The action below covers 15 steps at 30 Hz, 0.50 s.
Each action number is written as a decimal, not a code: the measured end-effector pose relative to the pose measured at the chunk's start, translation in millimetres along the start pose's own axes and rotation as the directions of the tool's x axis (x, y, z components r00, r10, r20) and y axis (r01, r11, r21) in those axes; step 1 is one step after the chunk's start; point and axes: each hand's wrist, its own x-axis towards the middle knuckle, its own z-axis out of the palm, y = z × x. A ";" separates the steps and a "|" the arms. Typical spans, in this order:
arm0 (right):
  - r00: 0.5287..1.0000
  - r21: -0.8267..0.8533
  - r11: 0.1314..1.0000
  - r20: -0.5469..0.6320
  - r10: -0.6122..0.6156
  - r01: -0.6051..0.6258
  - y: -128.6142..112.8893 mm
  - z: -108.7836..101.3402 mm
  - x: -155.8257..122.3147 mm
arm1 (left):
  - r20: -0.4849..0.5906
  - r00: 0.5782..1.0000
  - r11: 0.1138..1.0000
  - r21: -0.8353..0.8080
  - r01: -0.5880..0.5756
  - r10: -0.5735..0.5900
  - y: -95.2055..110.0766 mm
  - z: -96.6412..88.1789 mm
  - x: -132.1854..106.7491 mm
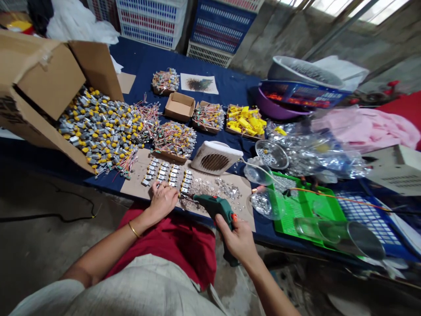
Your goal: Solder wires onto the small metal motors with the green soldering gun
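My right hand (238,235) is wrapped round the grip of a green electric screwdriver (213,205). Its thin tip points left, close to the fingertips of my left hand (163,199). That hand is closed at the near edge of a cardboard sheet (131,186), over a small piece mostly hidden by the fingers. Just beyond it, small silver motors (173,173) stand in several short rows on the cardboard. Tiny loose metal parts (226,188) are scattered to the right of the rows, in front of a white-framed, dark-grilled device (217,157).
A tipped cardboard box (42,92) spills many grey-and-yellow motors (105,127) at left. Behind are small boxes of wired motors (176,138) and yellow plastic parts (246,119). Clear bowls (271,153), a green tray (315,206) and a purple basin (279,109) crowd the right.
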 end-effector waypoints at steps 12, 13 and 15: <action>0.998 0.001 1.000 -0.052 -0.031 0.031 -6.6 -8.8 -0.3 | -0.024 1.000 1.000 0.011 -0.020 0.020 -1.0 1.8 -2.1; 0.997 0.015 1.000 -0.081 0.001 0.000 -4.1 -9.7 -2.5 | -0.025 0.999 1.000 0.012 -0.022 0.022 -1.3 2.0 -2.1; 0.989 0.036 0.997 -0.128 0.076 -0.072 2.4 -10.9 -8.6 | -0.025 0.999 1.000 0.011 -0.027 0.027 -1.7 2.2 -2.2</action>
